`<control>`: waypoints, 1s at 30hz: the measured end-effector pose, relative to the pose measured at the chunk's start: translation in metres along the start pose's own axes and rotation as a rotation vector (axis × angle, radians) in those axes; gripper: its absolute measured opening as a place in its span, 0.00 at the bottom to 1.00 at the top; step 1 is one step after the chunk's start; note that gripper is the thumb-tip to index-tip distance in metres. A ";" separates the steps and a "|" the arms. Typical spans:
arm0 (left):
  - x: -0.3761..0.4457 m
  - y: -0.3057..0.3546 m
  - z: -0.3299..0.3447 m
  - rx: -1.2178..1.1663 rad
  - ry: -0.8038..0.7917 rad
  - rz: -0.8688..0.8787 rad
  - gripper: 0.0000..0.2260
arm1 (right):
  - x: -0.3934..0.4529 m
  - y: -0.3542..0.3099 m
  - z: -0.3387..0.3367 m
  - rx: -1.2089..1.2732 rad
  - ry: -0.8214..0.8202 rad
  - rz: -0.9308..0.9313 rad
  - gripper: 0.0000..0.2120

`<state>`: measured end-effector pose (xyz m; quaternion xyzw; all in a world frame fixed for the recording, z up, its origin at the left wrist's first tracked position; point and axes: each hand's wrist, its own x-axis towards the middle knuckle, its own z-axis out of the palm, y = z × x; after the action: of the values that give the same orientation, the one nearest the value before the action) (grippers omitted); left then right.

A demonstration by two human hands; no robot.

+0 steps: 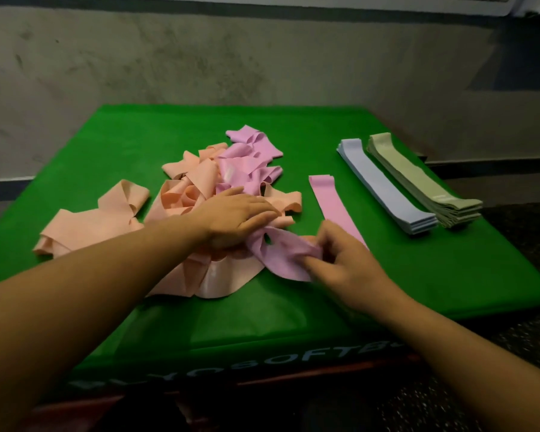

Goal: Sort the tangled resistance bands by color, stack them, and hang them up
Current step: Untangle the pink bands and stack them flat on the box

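Observation:
A tangled heap of peach bands (181,194) and pink bands (250,157) lies in the middle of the green table (138,145). My left hand (234,216) rests flat on the heap, fingers straight, pressing it down. My right hand (343,260) pinches a crumpled pink band (278,254) at the heap's near right edge. One flat pink band (328,198) lies just right of the heap. Farther right are a stack of blue bands (384,188) and a stack of green bands (418,182), side by side.
The green cloth hangs over the table's near edge with white lettering (262,363). A grey wall (231,63) runs behind the table. Dark floor (518,322) shows to the right. Bare cloth lies at the far left and near the front edge.

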<state>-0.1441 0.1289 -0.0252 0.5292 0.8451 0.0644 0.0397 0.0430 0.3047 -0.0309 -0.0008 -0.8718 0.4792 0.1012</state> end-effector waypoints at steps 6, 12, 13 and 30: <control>-0.017 -0.003 0.001 0.017 0.145 -0.032 0.28 | 0.011 -0.023 -0.011 0.607 0.215 0.411 0.22; -0.025 -0.015 0.005 0.180 0.153 -0.049 0.30 | 0.023 -0.028 -0.014 0.263 0.083 0.407 0.13; -0.027 -0.016 0.005 0.216 0.158 -0.040 0.30 | 0.024 -0.027 -0.017 0.095 0.011 0.367 0.18; -0.055 -0.010 -0.006 0.004 0.231 -0.102 0.27 | 0.013 -0.048 -0.021 0.730 0.211 0.313 0.23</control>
<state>-0.1294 0.0752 -0.0211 0.4747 0.8700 0.1211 -0.0558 0.0381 0.2980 0.0223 -0.1465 -0.6189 0.7639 0.1094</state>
